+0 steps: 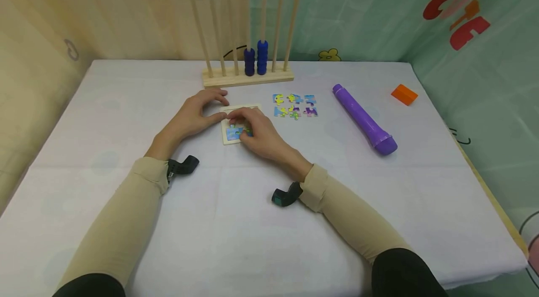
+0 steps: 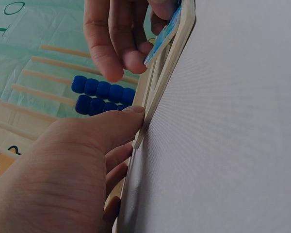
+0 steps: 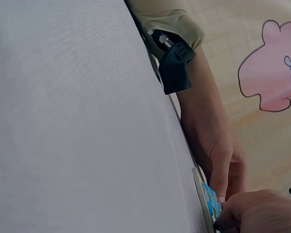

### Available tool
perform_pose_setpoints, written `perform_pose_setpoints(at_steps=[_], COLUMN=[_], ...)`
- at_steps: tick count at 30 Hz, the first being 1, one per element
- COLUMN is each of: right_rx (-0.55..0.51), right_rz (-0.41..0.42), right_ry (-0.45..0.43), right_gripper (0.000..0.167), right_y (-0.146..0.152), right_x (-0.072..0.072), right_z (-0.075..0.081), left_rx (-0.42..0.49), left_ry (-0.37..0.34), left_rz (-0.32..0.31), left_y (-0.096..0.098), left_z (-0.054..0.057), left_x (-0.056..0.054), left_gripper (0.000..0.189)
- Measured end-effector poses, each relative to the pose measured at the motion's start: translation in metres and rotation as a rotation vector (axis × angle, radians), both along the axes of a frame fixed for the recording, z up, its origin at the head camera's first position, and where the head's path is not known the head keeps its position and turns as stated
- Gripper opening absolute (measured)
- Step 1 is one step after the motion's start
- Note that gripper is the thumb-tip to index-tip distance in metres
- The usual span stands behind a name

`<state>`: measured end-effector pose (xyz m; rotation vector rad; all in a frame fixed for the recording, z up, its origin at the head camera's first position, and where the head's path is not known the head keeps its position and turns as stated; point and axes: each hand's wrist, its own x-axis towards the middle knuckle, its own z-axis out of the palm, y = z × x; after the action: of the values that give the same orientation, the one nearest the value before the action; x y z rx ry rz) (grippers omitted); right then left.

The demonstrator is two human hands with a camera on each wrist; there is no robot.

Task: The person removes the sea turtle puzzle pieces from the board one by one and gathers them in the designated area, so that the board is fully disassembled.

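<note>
A small jigsaw puzzle in a pale wooden tray (image 1: 225, 139) lies on the table, with blue pieces (image 1: 234, 134) in its near part. My left hand (image 1: 191, 112) is at the tray's left side, thumb on its edge and the other fingers spread past the far left corner. Over the tray bends my right hand (image 1: 261, 134), its thumb low at the blue pieces and its fingertips above the tray's middle. That hand hides much of the puzzle. Right of the tray, several loose jigsaw pieces (image 1: 310, 112) lie in two rows.
Behind the tray stands a wooden peg abacus (image 1: 248, 81) with dark blue beads (image 1: 262, 57) on two pegs. A purple toy microphone (image 1: 364, 119) lies to the right, and an orange block (image 1: 404, 94) farther off. White cloth (image 1: 236, 241) covers the table; printed curtains hang behind it.
</note>
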<state>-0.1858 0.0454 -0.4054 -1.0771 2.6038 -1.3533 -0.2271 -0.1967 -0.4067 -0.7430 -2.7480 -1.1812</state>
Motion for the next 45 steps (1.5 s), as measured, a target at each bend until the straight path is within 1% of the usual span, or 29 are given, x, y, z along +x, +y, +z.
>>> perform_pose_setpoints(at_steps=[4, 10, 14, 16, 20, 24, 29, 32, 37, 39, 41, 45], right_rx=[-0.069, -0.173, -0.195, -0.198, -0.239, -0.277, -0.276, -0.273, -0.277, -0.291, -0.3, -0.245], right_rz=[-0.001, 0.018, 0.028, 0.021, -0.01, -0.068, -0.171, -0.24, -0.378, -0.428, -0.455, -0.482], right_ry=[0.005, 0.056, 0.091, 0.09, 0.04, 0.004, -0.034, -0.067, -0.11, -0.115, -0.111, -0.057], right_gripper=[0.047, 0.029, 0.024, 0.023, 0.025, 0.024, 0.02, 0.019, 0.023, 0.025, 0.025, 0.02], right_y=[-0.001, -0.001, 0.001, 0.002, 0.002, 0.004, 0.013, 0.025, 0.05, 0.059, 0.066, 0.075], right_x=[0.001, 0.002, 0.003, 0.004, 0.005, 0.005, 0.007, 0.01, 0.009, 0.007, 0.006, 0.005], right_z=[-0.003, -0.008, -0.009, -0.01, -0.01, -0.008, 0.0, 0.003, 0.002, 0.001, 0.0, -0.004], left_rx=[0.008, 0.004, -0.001, -0.003, -0.011, -0.008, -0.003, -0.01, -0.024, -0.024, -0.019, -0.01], left_ry=[0.0, 0.003, 0.004, 0.0, -0.01, -0.009, -0.005, -0.021, -0.039, -0.043, -0.047, -0.051], left_rz=[0.0, 0.002, -0.004, -0.003, 0.001, -0.003, -0.002, 0.009, 0.023, 0.02, 0.016, 0.011], left_y=[-0.001, -0.001, 0.0, 0.001, 0.001, 0.001, 0.001, 0.001, 0.0, 0.0, 0.001, 0.002], left_z=[0.0, 0.001, 0.001, 0.001, 0.001, 0.0, 0.001, 0.0, -0.002, -0.002, -0.001, -0.001], left_x=[0.0, 0.001, 0.0, 0.0, 0.001, 0.001, 0.001, 0.0, 0.0, -0.001, -0.001, -0.001], left_gripper=[0.028, 0.028, 0.028, 0.028, 0.028, 0.027, 0.026, 0.025, 0.024, 0.024, 0.024, 0.024])
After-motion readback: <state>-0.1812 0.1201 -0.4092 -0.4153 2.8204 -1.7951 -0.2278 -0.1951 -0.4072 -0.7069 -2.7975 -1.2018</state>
